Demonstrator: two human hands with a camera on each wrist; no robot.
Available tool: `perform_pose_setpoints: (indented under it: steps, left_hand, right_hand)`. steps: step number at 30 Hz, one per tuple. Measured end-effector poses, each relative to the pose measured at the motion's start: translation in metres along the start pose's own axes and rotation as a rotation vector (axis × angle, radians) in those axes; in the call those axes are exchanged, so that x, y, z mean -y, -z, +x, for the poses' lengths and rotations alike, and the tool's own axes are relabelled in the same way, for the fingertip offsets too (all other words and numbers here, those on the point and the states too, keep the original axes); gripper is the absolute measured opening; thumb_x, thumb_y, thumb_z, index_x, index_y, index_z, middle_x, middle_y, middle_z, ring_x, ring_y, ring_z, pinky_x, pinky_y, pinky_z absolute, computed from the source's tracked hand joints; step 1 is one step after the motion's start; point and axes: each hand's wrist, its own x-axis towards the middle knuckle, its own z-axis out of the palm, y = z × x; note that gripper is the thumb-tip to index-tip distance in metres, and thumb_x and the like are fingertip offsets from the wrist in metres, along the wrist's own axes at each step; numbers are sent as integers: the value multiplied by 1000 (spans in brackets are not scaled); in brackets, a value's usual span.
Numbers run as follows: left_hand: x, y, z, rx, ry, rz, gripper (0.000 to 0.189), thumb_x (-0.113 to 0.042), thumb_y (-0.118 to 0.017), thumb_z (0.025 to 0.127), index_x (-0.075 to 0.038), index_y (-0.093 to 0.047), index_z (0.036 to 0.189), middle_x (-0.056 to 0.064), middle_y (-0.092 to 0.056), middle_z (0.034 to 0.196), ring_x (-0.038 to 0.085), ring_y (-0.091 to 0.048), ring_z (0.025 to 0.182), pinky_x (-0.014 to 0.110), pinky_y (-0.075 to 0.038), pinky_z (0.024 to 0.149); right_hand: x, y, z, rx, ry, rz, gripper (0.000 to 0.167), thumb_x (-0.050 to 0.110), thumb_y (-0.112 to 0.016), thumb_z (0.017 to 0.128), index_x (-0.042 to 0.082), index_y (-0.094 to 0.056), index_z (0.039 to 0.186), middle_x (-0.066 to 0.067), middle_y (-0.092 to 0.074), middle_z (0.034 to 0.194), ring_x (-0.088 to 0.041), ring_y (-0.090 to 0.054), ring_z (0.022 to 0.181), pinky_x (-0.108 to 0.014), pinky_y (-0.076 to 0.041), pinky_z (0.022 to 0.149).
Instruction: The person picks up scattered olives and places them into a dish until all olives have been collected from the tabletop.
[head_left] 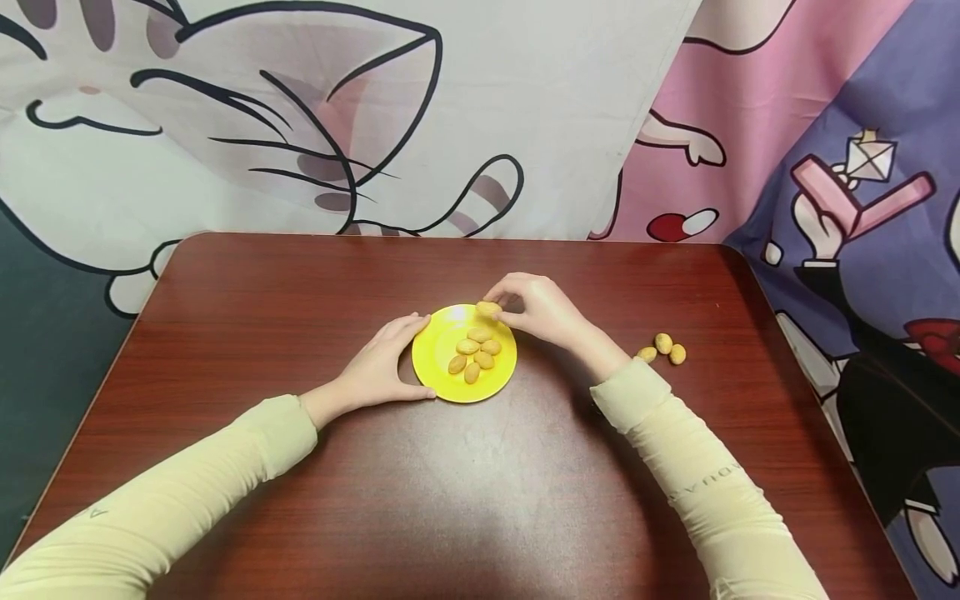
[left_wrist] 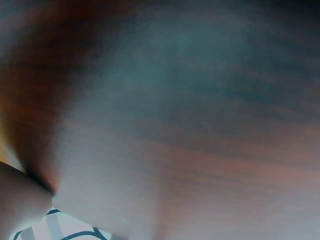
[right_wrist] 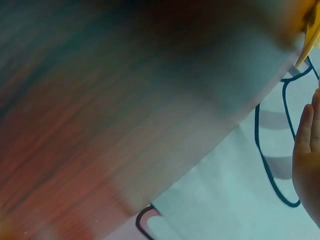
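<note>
Pale sleeves (head_left: 187,492) over a dark red-brown counter (head_left: 420,517), with a yellow plate (head_left: 430,354) and tan oval pieces (head_left: 468,347)

Sleeves: two, worn by you, each with a broad cuff; the right one bore dark lettering along the forearm.

Left hand (head_left: 382,364): yours, at the plate's left side. Fingers and thumb stood wide apart, fingertips at the far left rim, thumb at the near left rim; they touched the plate without curling round it.

Right hand (head_left: 543,310): yours, at the plate's far right edge. Thumb and fingers met in a pinch on one tan piece (head_left: 488,309), held at the rim; whether it touched the plate could not be told.

Plate: one, round, flat on the counter between your hands. It carried six of the tan oval pieces, clustered about its middle.

Loose pieces (head_left: 663,342): three, close together on the counter to the right, well apart from the plate; one was partly hidden by your right cuff.

Backdrop: white cloth (head_left: 570,100) with a cat outlined in black, behind the counter; pink cloth (head_left: 757,100) and blue-violet cloth (head_left: 911,50), both printed, to the right.

Wrist views: mostly blurred counter, with your left hand cut off at the lower-left corner of one and your right hand at the right edge of the other.
</note>
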Motion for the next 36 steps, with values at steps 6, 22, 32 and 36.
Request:
perform_pose_setpoints:
  steps: [6, 22, 32, 36]
  left_hand:
    - [1, 0, 0, -2, -4, -1, 115, -43, -95, 76, -6, -34, 166, 17, -34, 172, 36, -28, 161, 62, -34, 126]
    - [4, -1, 1, -2, -9, 4, 115, -44, -94, 77, -7, -32, 166, 17, -33, 172, 37, -28, 162, 63, -33, 126]
    - [2, -1, 2, 17, 13, -2, 117, -46, -94, 76, -9, -31, 167, 14, -31, 173, 35, -26, 163, 62, -33, 127]
    - [1, 0, 1, 14, 9, -3, 117, -46, -94, 76, -8, -31, 167, 15, -32, 173, 35, -26, 162, 62, -33, 127]
  right_hand:
    - [4, -9, 8, 69, 6, -3, 18, 8, -80, 92, 7, -79, 111, -8, -79, 104, -22, -74, 97, -40, -61, 89]
    - [8, -24, 18, 149, 46, -38, 19, 13, -76, 97, 9, -80, 115, -6, -78, 111, -21, -69, 103, -37, -57, 96]
    - [9, -28, 18, 184, 34, -57, 20, 13, -72, 99, 10, -80, 117, -6, -76, 113, -22, -69, 108, -40, -55, 104]
    - [9, -28, 18, 176, 24, -64, 20, 13, -72, 99, 10, -80, 116, -6, -77, 113, -22, -70, 109, -40, -55, 105]
